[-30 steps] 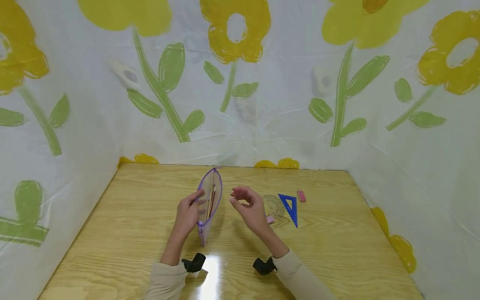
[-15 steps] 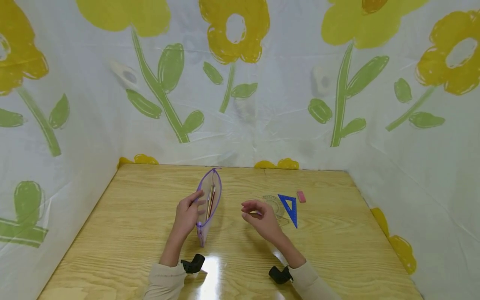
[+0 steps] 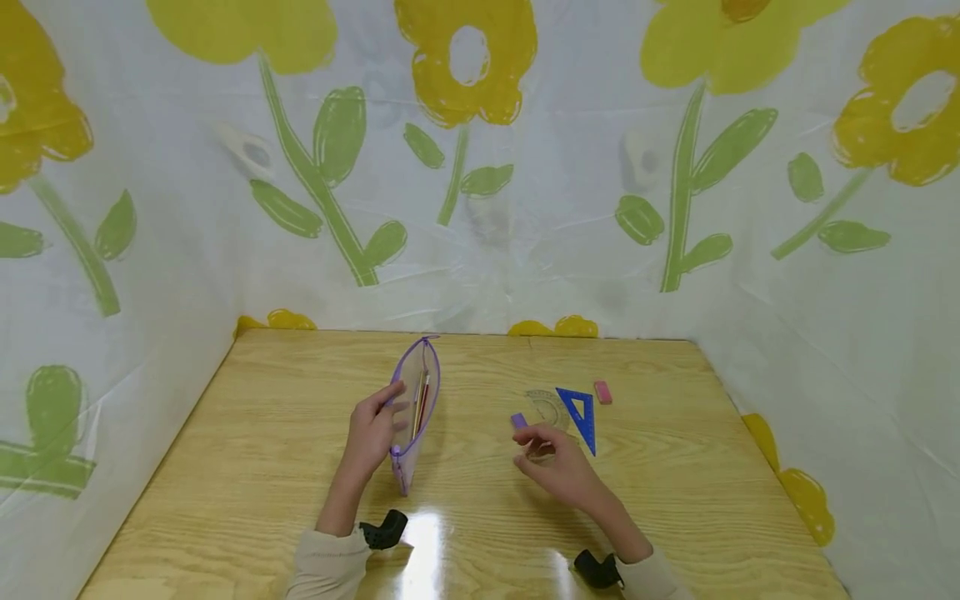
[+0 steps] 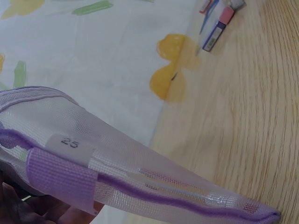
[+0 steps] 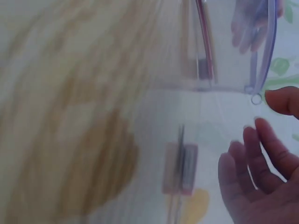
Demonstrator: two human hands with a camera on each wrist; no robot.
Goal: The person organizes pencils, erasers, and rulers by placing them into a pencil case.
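A translucent mesh pencil pouch (image 3: 408, 458) with purple trim stands unzipped on the table, slim pencil-like sticks (image 3: 422, 404) inside it. My left hand (image 3: 369, 429) grips the pouch by its left side, thumb at the rim and fingers behind the mesh. In the left wrist view its purple tab (image 4: 63, 179) shows close up. My right hand (image 3: 566, 471) hovers right of the pouch, fingers loosely bent and thumb apart, holding nothing. Just beyond its fingertips lies an eraser in a purple sleeve (image 3: 519, 421), partly covered by the hand in the head view.
A clear protractor (image 3: 546, 404) lies behind the right hand, with a blue set square (image 3: 585, 423) beside it. Farther right is a pink eraser (image 3: 603, 392). A flower-printed cloth (image 3: 480, 275) walls the wooden table (image 3: 262, 467) at the back and sides.
My right hand has moved away from the pouch, rightward and closer to my body, uncovering the purple-sleeved eraser's end. The left hand and pouch have hardly moved.
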